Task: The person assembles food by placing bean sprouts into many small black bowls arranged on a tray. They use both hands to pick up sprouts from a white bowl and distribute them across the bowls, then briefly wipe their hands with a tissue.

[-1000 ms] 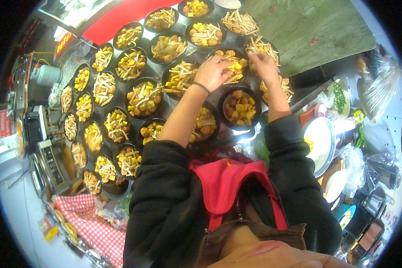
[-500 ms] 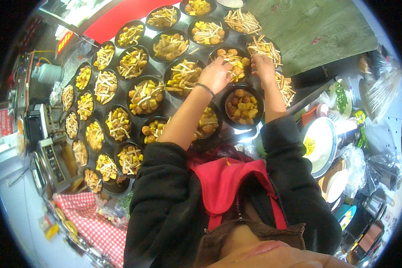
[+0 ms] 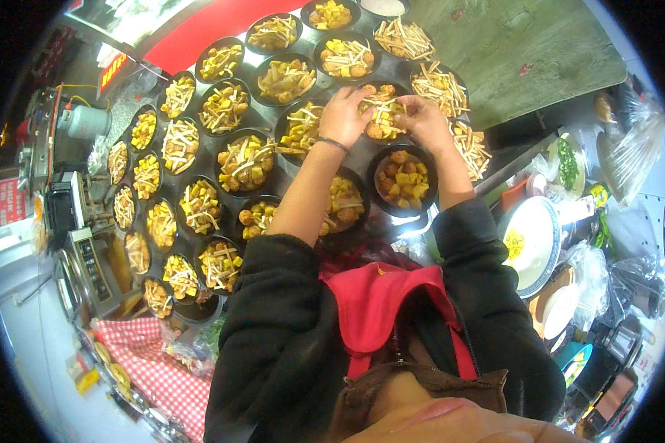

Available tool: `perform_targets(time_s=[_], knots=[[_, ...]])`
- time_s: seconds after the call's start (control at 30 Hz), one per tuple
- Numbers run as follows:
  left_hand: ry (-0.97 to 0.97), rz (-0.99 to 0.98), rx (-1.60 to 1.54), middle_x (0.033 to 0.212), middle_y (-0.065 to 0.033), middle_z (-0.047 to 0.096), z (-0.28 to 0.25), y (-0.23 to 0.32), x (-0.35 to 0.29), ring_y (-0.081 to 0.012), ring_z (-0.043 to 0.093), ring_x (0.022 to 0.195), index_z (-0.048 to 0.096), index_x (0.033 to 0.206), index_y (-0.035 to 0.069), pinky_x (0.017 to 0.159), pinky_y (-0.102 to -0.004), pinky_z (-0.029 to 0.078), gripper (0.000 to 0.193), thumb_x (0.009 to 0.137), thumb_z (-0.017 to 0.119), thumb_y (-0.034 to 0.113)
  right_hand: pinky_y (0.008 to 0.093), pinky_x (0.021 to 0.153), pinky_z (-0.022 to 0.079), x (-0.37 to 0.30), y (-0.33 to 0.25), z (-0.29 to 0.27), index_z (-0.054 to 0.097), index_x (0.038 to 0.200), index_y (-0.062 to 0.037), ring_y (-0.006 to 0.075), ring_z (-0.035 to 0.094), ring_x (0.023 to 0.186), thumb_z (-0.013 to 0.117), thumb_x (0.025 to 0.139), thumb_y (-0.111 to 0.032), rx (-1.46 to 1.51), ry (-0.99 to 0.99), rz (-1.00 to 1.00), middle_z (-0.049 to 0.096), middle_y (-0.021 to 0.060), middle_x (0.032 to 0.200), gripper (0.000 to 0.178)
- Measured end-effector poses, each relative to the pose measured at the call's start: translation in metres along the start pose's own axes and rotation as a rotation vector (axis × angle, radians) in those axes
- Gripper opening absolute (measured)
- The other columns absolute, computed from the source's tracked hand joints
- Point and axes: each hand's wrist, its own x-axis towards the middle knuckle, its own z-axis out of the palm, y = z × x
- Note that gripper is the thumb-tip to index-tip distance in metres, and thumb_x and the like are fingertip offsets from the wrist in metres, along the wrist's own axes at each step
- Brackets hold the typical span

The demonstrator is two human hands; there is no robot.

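Two hands are working over a black bowl [image 3: 401, 89] at upper centre of the frame, the left hand [image 3: 345, 114] bending its fingers over the bowl's left side, the right hand [image 3: 425, 122] curling its fingers in from the right. Whether either is pinching anything, I cannot tell. Several pale sticks [image 3: 385, 112] are lying on the food between the fingertips; their shared direction is partly hidden. The round bowl is resting on the counter [image 3: 264, 119], its mouth facing up.

About twenty-seven food-filled black bowls, this one included, are covering the counter from upper right to lower left. Most are holding brown balls and yellow chunks under pale sticks. In the bowl at upper right [image 3: 403, 39], the sticks are mostly slanting from upper left to lower right. Just below the hands, one bowl [image 3: 372, 181] is showing balls and chunks at its top.

At the right, one white dish [image 3: 543, 221] with a blue rim is holding a little yellow food, and above it one plate is carrying chopped greens [image 3: 567, 162].
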Motion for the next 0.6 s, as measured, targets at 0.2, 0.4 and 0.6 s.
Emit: perform_targets(time_s=[0.2, 0.4, 0.6], knots=[[-0.173, -0.066, -0.008, 0.098, -0.0098, 0.06, -0.003, 0.003, -0.011, -0.0296, 0.058, 0.089, 0.063, 0.1, 0.009, 0.08, -0.0377, 0.046, 0.028, 0.074, 0.066, 0.017, 0.0262, 0.059, 0.047, -0.003, -0.011, 0.009, 0.061, 0.096, -0.0037, 0.013, 0.058, 0.063, 0.068, 0.075, -0.015, 0.304, -0.021, 0.119, 0.062, 0.006, 0.078, 0.025], [-0.139, 0.1, 0.218, 0.104, -0.0079, 0.059, -0.007, -0.003, -0.007, -0.0301, 0.055, 0.097, 0.062, 0.103, 0.008, 0.084, -0.0391, 0.044, 0.027, 0.077, 0.061, 0.015, 0.0243, 0.05, 0.045, -0.002, 0.003, 0.009, 0.061, 0.094, -0.0052, 0.0098, 0.056, 0.059, 0.065, 0.079, -0.016, 0.074, 0.1, 0.089, 0.063, 0.0032, 0.081, 0.019], [-0.062, -0.099, 0.091, 0.104, -0.0081, 0.058, -0.012, -0.015, -0.007, -0.026, 0.052, 0.1, 0.064, 0.103, 0.012, 0.085, -0.0377, 0.043, 0.027, 0.077, 0.057, 0.016, 0.0209, 0.052, 0.042, -0.006, -0.012, 0.006, 0.056, 0.102, -0.0053, 0.0086, 0.054, 0.067, 0.063, 0.08, -0.017, 0.309, 0.018, 0.228, 0.058, 0.0026, 0.081, 0.026]])
